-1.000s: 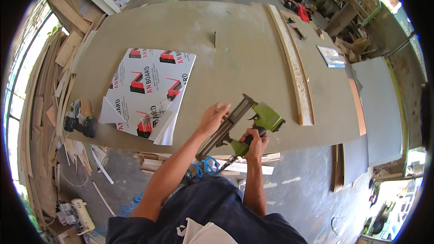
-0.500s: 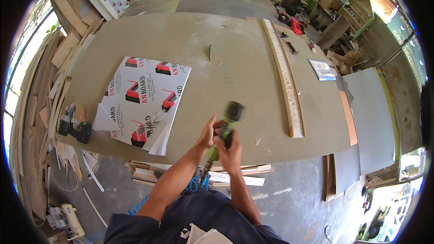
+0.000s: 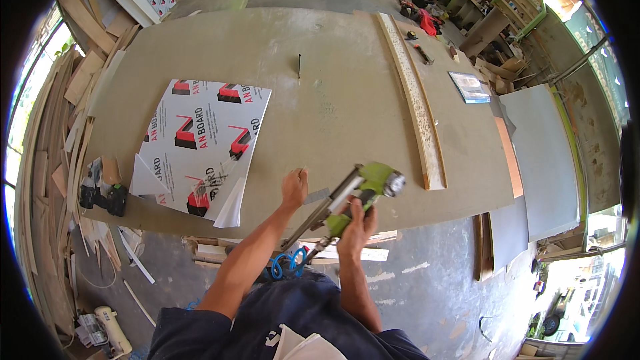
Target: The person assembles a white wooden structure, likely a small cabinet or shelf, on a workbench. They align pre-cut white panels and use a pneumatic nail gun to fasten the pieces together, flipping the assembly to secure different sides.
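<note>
Separation noted

The left hand [image 3: 295,189], fingers curled, has moved clear of the nail gun [image 3: 377,178], lower centre of frame, gripped by the right hand [image 3: 357,228]. A grey strip [image 3: 317,197] now shows beside the left hand; whether held, cannot tell. Handling appears unfinished.

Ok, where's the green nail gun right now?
In the head view, the nail gun is in the right hand, right of the left hand, over the near edge of the table.

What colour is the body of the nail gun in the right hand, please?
The nail gun's body is mainly green, seen best in the head view.
</note>
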`<action>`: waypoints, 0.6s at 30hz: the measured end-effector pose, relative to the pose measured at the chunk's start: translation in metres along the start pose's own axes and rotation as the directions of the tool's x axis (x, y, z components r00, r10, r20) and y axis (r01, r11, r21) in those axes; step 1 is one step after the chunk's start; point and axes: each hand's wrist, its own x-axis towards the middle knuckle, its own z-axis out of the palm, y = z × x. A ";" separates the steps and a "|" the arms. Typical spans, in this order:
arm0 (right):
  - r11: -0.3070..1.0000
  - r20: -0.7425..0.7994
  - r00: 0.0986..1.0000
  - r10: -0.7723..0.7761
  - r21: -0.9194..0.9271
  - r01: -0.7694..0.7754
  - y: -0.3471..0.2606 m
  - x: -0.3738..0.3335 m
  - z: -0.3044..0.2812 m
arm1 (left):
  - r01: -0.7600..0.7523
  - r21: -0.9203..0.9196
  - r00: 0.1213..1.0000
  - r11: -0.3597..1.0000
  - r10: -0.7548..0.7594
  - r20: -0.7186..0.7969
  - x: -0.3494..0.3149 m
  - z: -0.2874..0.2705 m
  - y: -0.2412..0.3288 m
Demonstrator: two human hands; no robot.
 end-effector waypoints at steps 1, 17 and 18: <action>0.999 -0.064 0.997 0.043 0.035 -0.041 -0.006 0.003 -0.012 | -0.122 0.363 0.990 0.924 0.141 -0.027 0.001 -0.002 -0.005; 0.941 -0.267 0.954 0.133 0.338 -0.036 -0.001 -0.025 -0.080 | -0.675 0.730 0.538 -0.109 0.603 0.588 -0.010 0.049 -0.020; 0.939 -0.274 0.952 0.135 0.342 -0.035 -0.001 -0.024 -0.076 | -0.663 0.746 0.571 -0.065 0.601 0.559 -0.005 0.050 -0.019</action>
